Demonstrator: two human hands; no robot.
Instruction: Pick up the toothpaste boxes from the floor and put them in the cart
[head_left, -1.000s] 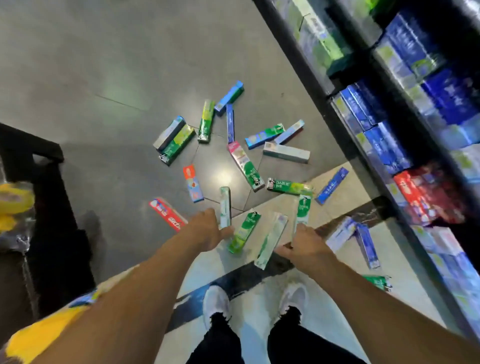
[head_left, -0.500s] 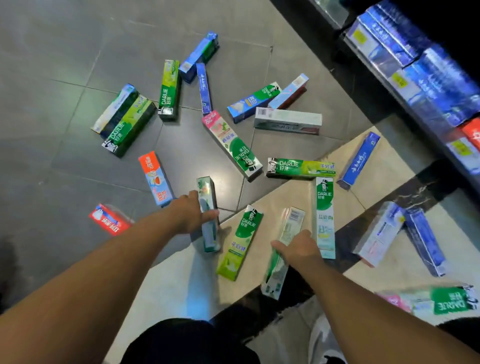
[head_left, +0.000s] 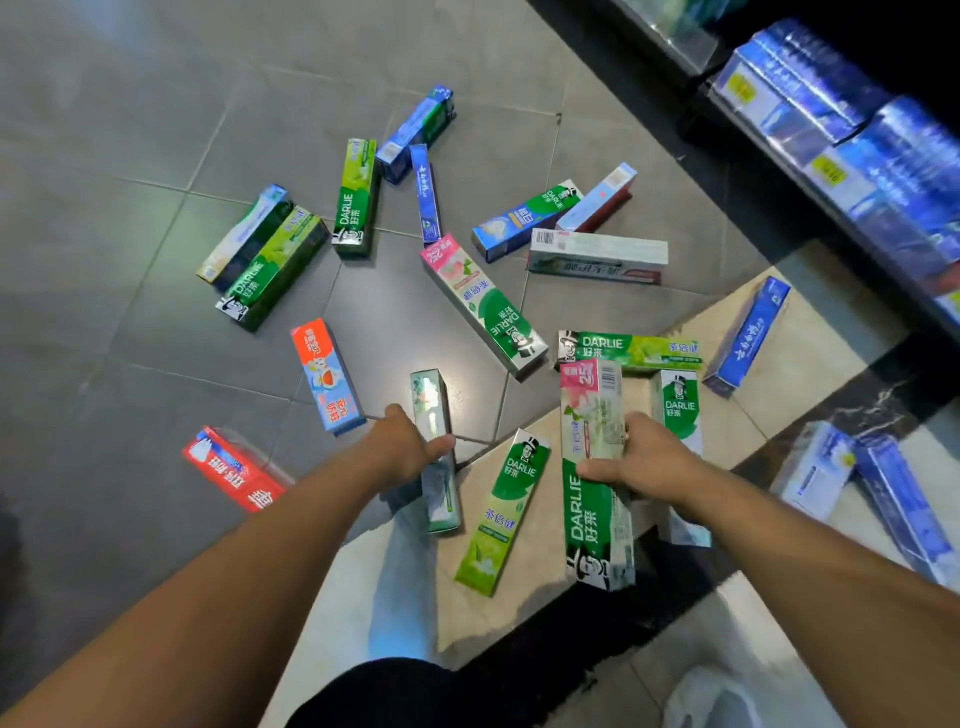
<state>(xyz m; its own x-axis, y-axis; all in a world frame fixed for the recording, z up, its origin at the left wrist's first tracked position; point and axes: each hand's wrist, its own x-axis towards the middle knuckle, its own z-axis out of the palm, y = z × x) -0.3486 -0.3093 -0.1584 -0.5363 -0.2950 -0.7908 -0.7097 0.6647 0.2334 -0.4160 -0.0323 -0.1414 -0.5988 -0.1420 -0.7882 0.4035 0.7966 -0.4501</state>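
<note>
Toothpaste boxes lie all over the grey tiled floor (head_left: 130, 130). The left hand (head_left: 402, 449) grips a thin pale green box (head_left: 434, 415). The right hand (head_left: 631, 457) grips a big green and pink box (head_left: 595, 519).

Green-and-pink box (head_left: 596, 467), red box (head_left: 234, 470), grey floor tiles (head_left: 130, 104).

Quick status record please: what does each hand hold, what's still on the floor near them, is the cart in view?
left hand: grip on a pale green box lying on the floor
right hand: grip on a green Darlie box with pink end, which looks partly raised
between hands: green Darlie box flat on the floor, untouched
near left hand: orange and blue box, red box
farther out: many more boxes scattered on the grey tiles
shelf: at right, stocked with blue packs
cart: not in view
</note>
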